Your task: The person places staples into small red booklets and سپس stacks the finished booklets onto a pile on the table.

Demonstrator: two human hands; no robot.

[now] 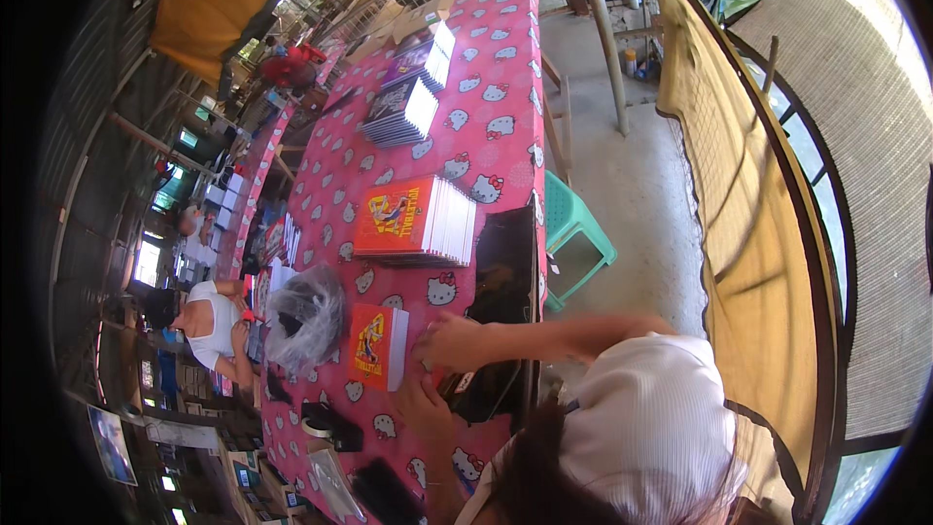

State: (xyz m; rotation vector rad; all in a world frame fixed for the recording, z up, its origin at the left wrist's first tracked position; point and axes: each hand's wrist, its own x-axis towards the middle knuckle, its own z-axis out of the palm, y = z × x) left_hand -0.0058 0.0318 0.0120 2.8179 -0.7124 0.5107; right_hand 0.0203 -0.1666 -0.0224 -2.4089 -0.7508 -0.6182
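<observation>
Along the middle of the view runs a long table covered in a pink cloth printed with white cartoon cat heads (486,151), reaching from the near end by the person to the far end under a yellow awning. Beside its right edge, on the concrete floor, stands a green plastic stool (573,233). On the right-hand part of the cloth, roughly midway along, lies a large stack of orange-covered books with white page edges (416,222). Further toward the far end sit two stacks of dark-covered books (400,112), one behind the other. Against the right edge at the near end lies a flat black sheet or tray (502,277). Near the left edge rests a crumpled clear plastic bag over something dark (306,316). Just right of that bag lies a small stack of orange-covered books (377,345). The right hand (449,342) reaches across from the right and rests, fingers spread, at the right edge of this small stack; whether it grips anything I cannot tell. The left hand (420,406) comes up from below, just beside the stack's near corner, and its grip is too blurred to judge. A black tape dispenser (328,425) sits near the left edge, closer still. Another person in a white top (209,326) leans at the left edge.
</observation>
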